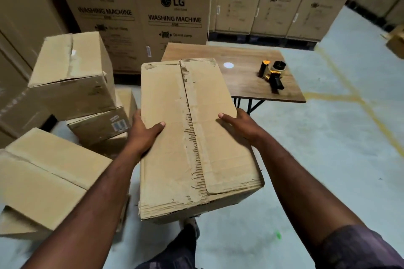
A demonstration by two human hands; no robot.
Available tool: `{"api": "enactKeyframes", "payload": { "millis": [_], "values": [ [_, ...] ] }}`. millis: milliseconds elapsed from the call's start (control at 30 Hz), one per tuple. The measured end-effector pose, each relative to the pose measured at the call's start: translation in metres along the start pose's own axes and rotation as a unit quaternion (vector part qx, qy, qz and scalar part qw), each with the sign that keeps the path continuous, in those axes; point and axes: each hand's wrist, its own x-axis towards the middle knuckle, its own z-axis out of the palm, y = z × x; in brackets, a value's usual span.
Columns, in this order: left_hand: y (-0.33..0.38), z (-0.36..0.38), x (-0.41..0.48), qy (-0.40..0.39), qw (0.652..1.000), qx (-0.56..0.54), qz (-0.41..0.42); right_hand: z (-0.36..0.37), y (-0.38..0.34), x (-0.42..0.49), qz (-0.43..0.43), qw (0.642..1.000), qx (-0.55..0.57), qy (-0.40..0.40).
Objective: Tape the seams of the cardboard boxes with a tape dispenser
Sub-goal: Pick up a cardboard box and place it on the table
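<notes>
concrete floor | table bears tape dispenser | left hand, right hand: fingers grip box

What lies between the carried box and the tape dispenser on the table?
In the head view, only bare wooden tabletop with a light reflection lies between the box and the tape dispenser.

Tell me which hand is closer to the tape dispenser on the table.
Right. The right hand grips the cardboard box at its right edge, the side toward the tape dispenser; the left hand grips the opposite edge, farther off.
</notes>
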Motion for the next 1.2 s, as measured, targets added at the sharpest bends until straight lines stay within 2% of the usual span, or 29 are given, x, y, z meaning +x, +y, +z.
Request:
{"api": "enactKeyframes", "payload": {
  "millis": [200, 433, 633, 1067, 1200],
  "values": [
    [0.023, 0.053, 0.093, -0.034, 0.999, 0.0, 0.021, -0.043, -0.013, 0.08, 0.003, 1.0, -0.004, 0.018],
    [0.087, 0.103, 0.222, -0.064, 0.997, -0.007, 0.044, -0.088, -0.048, 0.205, 0.015, 0.998, -0.011, 0.066],
    [0.109, 0.141, 0.308, -0.077, 0.997, 0.005, 0.03, -0.119, -0.049, 0.282, 0.026, 0.994, -0.006, 0.102],
    [0.16, 0.251, 0.463, -0.08, 0.996, 0.015, 0.036, -0.218, -0.058, 0.461, 0.029, 0.995, -0.032, 0.094],
    [0.178, 0.281, 0.5, -0.059, 0.997, 0.033, 0.039, -0.247, -0.057, 0.513, 0.028, 0.996, -0.031, 0.082]
  ]
}}
